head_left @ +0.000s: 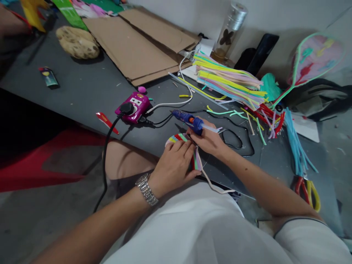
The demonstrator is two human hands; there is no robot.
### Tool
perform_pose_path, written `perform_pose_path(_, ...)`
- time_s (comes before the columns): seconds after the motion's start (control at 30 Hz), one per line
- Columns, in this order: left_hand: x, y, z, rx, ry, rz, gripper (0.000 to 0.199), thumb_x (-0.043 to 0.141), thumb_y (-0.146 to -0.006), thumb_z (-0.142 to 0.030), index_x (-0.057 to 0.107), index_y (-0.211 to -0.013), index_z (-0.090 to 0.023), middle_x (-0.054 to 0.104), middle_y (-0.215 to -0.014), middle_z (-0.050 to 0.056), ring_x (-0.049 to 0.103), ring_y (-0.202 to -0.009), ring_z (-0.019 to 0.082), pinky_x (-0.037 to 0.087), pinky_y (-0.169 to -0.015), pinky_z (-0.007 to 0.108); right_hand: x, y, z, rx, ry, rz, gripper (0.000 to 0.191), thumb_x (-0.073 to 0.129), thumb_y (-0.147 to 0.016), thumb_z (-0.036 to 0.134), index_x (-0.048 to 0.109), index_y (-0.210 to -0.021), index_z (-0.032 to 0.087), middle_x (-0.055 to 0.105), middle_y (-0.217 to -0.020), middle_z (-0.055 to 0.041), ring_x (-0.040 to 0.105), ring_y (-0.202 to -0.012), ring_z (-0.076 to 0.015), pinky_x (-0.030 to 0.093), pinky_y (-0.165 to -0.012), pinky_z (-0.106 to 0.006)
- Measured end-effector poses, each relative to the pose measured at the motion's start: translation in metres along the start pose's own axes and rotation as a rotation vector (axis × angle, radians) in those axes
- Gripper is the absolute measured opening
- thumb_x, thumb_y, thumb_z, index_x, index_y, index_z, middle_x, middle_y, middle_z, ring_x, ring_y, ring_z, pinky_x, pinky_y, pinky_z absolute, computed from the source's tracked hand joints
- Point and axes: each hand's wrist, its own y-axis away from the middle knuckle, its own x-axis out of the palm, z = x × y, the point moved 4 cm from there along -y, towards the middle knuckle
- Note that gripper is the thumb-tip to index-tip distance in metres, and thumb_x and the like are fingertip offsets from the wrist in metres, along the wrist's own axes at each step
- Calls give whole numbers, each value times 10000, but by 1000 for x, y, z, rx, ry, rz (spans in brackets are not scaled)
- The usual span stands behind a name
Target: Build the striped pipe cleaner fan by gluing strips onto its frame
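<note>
My left hand (176, 159), with a metal watch (147, 189) on its wrist, holds down a striped piece of coloured pipe cleaners (176, 138) at the table's near edge. Its fingers bend over the piece and partly hide it. A pale pipe cleaner (209, 179) trails from it towards my shirt. Just beyond, my right hand (207, 139) is closed around a blue glue gun (189, 121). The gun's nozzle points left, and a clear glue stick (210, 127) sticks out at its back. My right fingertips are close to the striped piece; whether they touch it is hidden.
A purple power strip (134, 106) with cords lies left of the gun. Bundled pipe cleaners (228, 79), cardboard (143, 44) and a bottle (229, 31) are behind. Scissors (308, 192), blue pipe cleaners (295, 143) and a racket-shaped piece (316, 60) are right. Another person's hand (12, 24) is far left.
</note>
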Motion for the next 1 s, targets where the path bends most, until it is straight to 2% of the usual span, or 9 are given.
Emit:
perform_pose_path(0.1,0,-1,1,-1,-5,3,802,658,-909,-634,522,-1430,-40,608,-1421,241,531,-1263,400,382,-1067,557,-1,1,5,-154,160,44,85,564,-889,303,600,-914,231,632,-840,-54,585,-836,-243,445,-754,-330)
perform_pose_path(0.37,-2,-1,0,2,-23,-19,716,671,-898,-622,603,-1326,-52,674,-1265,220,562,-1168,399,427,-1011,545,3,7,7,-348,276,21,169,540,-910,330,628,-983,206,596,-825,-66,526,-836,-262,382,-756,-348)
perform_pose_path(0.5,0,0,1,13,-38,-50,716,670,-896,-630,612,-1323,-58,675,-1254,222,549,-1216,406,405,-1058,546,5,8,11,-409,344,70,181,542,-925,341,648,-960,198,631,-814,-73,508,-836,-256,345,-760,-362)
perform_pose_path(0.63,4,0,2,15,-44,-31,655,667,-893,-643,672,-1205,-67,703,-1141,206,571,-1186,395,353,-1119,561,5,7,18,-434,436,148,142,581,-889,302,648,-958,197,643,-795,-75,518,-871,-265,313,-753,-372)
perform_pose_path(0.73,4,0,2,11,-45,-21,655,648,-902,-651,675,-1194,-66,709,-1106,204,579,-1166,398,354,-1110,570,3,4,20,-449,458,191,155,596,-858,297,648,-964,196,644,-805,-82,531,-886,-273,328,-759,-378)
perform_pose_path(0.83,3,1,1,10,-43,-41,722,649,-907,-646,611,-1326,-59,684,-1254,223,557,-1220,399,376,-1084,545,-3,1,18,-418,326,149,174,590,-879,334,663,-956,195,660,-824,-84,571,-866,-267,391,-784,-392)
perform_pose_path(0.93,2,2,1,14,-46,-46,797,646,-918,-638,519,-1447,-56,596,-1453,231,533,-1274,387,387,-1069,522,-22,6,12,-279,-25,-45,216,579,-937,396,679,-977,210,728,-950,-93,652,-891,-246,491,-831,-399)
perform_pose_path(1.0,2,2,1,11,-51,-42,806,637,-924,-644,506,-1464,-59,564,-1506,222,528,-1286,382,378,-1078,524,-38,17,9,-160,-278,-175,199,614,-940,408,687,-978,226,766,-998,-74,702,-923,-229,543,-868,-389)
